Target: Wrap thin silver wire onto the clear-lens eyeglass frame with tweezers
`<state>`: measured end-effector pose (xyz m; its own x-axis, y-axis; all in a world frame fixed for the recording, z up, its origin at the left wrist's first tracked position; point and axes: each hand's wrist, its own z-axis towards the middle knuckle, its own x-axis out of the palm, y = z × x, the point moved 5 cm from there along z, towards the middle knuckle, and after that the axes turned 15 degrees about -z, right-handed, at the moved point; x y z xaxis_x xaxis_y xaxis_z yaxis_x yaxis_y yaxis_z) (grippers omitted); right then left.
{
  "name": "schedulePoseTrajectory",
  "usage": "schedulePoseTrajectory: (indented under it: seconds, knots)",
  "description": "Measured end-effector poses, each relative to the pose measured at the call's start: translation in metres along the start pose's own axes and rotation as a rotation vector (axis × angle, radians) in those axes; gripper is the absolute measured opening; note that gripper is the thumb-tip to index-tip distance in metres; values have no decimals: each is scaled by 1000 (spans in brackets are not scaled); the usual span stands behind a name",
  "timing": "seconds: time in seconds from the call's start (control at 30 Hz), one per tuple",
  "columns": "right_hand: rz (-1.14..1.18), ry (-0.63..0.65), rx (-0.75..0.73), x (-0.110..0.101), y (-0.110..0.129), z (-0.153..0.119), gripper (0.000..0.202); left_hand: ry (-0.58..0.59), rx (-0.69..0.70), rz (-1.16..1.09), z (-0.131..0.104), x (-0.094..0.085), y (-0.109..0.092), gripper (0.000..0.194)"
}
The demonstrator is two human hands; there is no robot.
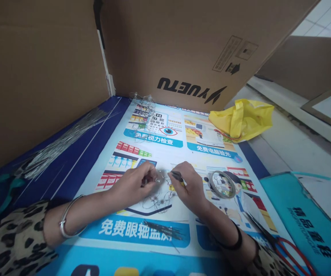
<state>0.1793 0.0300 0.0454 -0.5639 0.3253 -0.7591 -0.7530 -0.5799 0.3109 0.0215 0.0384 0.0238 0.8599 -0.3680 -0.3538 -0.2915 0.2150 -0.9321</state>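
Observation:
My left hand is closed in a pinch on a thin wire strung with small clear beads. Across from it, my right hand is closed round a small dark tool whose tip points left toward the wire; its exact kind is mostly hidden by the fingers. Below and between the hands, a loop of beaded wire hangs or lies against the printed sheet; which of the two I cannot tell. Just right of my right hand is a round clear dish with small shiny pieces in it.
Short dark wires lie nearer me. Long silvery wires and teal-handled scissors are at left; a wire tangle is at the back. At right are a yellow bag, red-handled scissors and a teal box. Cardboard walls the back.

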Motion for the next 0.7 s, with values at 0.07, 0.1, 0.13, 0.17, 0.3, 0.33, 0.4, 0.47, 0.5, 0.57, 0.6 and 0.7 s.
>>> schedulePoseTrajectory:
  seconds: [0.07, 0.1, 0.13, 0.17, 0.3, 0.33, 0.4, 0.47, 0.5, 0.57, 0.6, 0.7]
  knots:
    - [-28, -1, -64, 0, 4, 0, 6, -5, 10, 14, 0, 0, -1, 7]
    - [-42, 6, -87, 0, 5, 0, 6, -6, 20, 19, 0, 0, -2, 6]
    - [-56, 9, -103, 0, 7, 0, 6, -7, 28, 23, -1, 0, -3, 6]
    - [-67, 0, -112, -2, 7, 1, 7, -9, 35, 27, -1, 0, -3, 6]
    - [-95, -110, -93, -16, 6, 4, 10, -21, 54, 81, -2, 0, -2, 7]
    - [-108, -133, -99, -20, 6, 5, 11, -25, 65, 98, -2, 1, -2, 7]
    - [-175, -149, -158, -26, 7, 5, 11, -30, 91, 128, -2, 1, -2, 9]
    - [-301, -137, -283, -29, 12, 2, 11, -32, 106, 157, -2, 1, -2, 9]
    - [-373, -126, -355, -29, 15, 0, 11, -30, 114, 172, -2, 1, -3, 8]
    - [-495, -104, -490, -28, 22, -4, 11, -24, 130, 205, -3, 1, -4, 5]
    - [-536, -93, -546, -27, 25, -6, 12, -19, 141, 219, -4, 1, -5, 3]
    - [-604, -57, -646, -23, 34, -10, 10, -17, 166, 249, -6, 1, -6, 3]
